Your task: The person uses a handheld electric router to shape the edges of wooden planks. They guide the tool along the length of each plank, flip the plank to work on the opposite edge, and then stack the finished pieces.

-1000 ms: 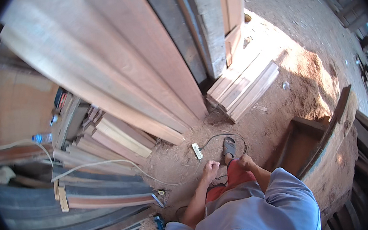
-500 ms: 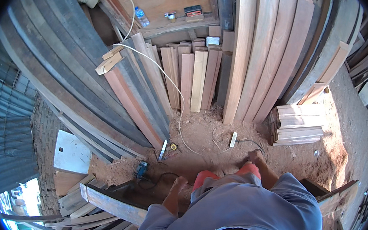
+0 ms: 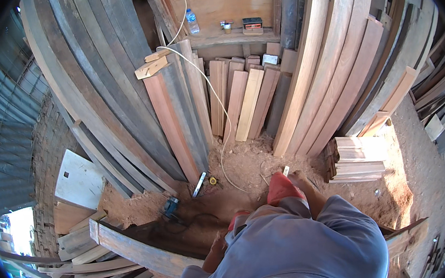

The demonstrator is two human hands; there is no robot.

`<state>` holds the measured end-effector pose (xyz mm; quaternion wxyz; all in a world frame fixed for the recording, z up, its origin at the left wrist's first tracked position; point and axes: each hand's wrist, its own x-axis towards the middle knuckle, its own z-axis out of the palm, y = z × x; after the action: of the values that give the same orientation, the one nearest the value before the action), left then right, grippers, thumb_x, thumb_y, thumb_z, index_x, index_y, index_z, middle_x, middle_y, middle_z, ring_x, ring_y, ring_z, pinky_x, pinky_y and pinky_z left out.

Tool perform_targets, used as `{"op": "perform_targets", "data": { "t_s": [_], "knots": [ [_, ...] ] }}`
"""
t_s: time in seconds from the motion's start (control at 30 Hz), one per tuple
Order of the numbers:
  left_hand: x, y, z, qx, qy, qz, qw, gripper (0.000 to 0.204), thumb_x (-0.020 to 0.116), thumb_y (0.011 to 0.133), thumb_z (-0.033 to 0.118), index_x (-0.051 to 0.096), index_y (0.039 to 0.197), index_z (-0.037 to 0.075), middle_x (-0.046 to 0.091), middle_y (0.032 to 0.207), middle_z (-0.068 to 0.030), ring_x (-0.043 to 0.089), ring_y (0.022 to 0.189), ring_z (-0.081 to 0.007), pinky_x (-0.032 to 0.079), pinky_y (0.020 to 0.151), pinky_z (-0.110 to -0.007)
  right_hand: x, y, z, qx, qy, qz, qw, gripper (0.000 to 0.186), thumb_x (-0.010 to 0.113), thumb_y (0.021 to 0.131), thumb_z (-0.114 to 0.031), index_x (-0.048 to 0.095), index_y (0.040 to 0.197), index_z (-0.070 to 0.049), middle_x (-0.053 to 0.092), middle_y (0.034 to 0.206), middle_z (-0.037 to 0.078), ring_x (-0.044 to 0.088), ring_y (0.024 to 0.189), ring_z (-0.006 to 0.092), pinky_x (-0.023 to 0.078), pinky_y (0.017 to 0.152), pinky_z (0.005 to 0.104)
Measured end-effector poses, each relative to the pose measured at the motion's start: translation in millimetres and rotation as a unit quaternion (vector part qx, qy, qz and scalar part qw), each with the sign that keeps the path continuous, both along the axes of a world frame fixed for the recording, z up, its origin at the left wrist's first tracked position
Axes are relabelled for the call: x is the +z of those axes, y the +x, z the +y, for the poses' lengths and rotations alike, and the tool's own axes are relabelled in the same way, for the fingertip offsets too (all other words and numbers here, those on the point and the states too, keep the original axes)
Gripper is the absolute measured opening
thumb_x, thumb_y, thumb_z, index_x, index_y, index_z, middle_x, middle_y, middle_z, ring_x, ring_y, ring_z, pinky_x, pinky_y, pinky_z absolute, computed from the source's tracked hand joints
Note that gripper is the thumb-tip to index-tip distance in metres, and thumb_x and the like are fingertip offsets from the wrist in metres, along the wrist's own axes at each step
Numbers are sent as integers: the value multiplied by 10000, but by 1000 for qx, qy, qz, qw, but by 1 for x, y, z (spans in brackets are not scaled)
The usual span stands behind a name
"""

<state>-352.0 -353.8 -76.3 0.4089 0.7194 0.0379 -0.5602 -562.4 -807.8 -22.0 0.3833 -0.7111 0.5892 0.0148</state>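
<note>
I look down over my blue shirt and red shorts (image 3: 280,187) onto a sandy floor (image 3: 246,166) ringed by leaning planks. My right forearm runs along my raised right thigh. My right hand (image 3: 297,177) is small at its end, near a little white piece (image 3: 285,170) on the ground; its fingers are too small to read. My left hand (image 3: 219,244) hangs low by my left side, half hidden by the shirt. Nothing can be seen in either hand.
A blue power tool (image 3: 171,205), a yellow tape measure (image 3: 213,180) and a pale strip (image 3: 199,184) lie on the sand. A white cord (image 3: 214,113) trails down the planks. Stacked short boards (image 3: 358,158) sit right, a heavy beam (image 3: 142,248) lies lower left, and a bottle (image 3: 192,21) stands on a shelf.
My view has swung from the board stack and a dark sandal to face the leaning planks and shelf. My right leg has come forward.
</note>
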Motion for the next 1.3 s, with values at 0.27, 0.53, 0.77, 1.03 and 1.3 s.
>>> {"op": "perform_targets", "data": {
  "t_s": [0.27, 0.53, 0.77, 1.03, 1.3],
  "knots": [
    [15, 10, -51, 4, -27, -23, 999, 235, 651, 960, 272, 673, 1016, 45, 689, 908, -69, 655, 768, -146, 531, 625, -311, -59, -12, -13, 15, 179, 93, 979, 383, 676, 856, -377, 740, 838, -1, 717, 733, 145, 704, 659, 257, 579, 580, 422],
    [12, 65, -41, 15, 68, 6, 998, 259, 645, 972, 279, 673, 1056, 36, 696, 938, -77, 666, 793, -149, 543, 643, -310, -150, 128, -71, 226, 108, 53, 967, 362, 704, 830, -393, 705, 847, -32, 707, 775, 150, 706, 699, 274, 565, 583, 420],
    [9, 128, -105, 42, 106, 13, 993, 280, 640, 982, 285, 673, 1091, 29, 701, 965, -83, 676, 814, -151, 554, 659, -308, -94, 281, -167, 184, 41, 14, 982, 342, 688, 838, -385, 688, 930, -55, 720, 960, 216, 717, 931, 359, 561, 796, 459],
    [63, 176, -337, 135, -8, 13, 991, 295, 646, 992, 282, 670, 1087, 4, 704, 960, -82, 685, 814, -152, 561, 657, -300, 15, 372, -387, 101, -63, -18, 993, 546, 659, 894, -335, 592, 1304, 19, 656, 1264, 284, 615, 1213, 436, 505, 1024, 489],
    [23, 170, -302, 11, 64, -33, 997, 264, 610, 1006, 253, 650, 1068, 0, 714, 952, -108, 692, 800, -203, 568, 660, -294, 62, 459, -501, 145, -159, 75, 974, 631, 734, 876, -278, 506, 1413, -38, 633, 1332, 243, 583, 1252, 447, 495, 1045, 508]
  ]
}}
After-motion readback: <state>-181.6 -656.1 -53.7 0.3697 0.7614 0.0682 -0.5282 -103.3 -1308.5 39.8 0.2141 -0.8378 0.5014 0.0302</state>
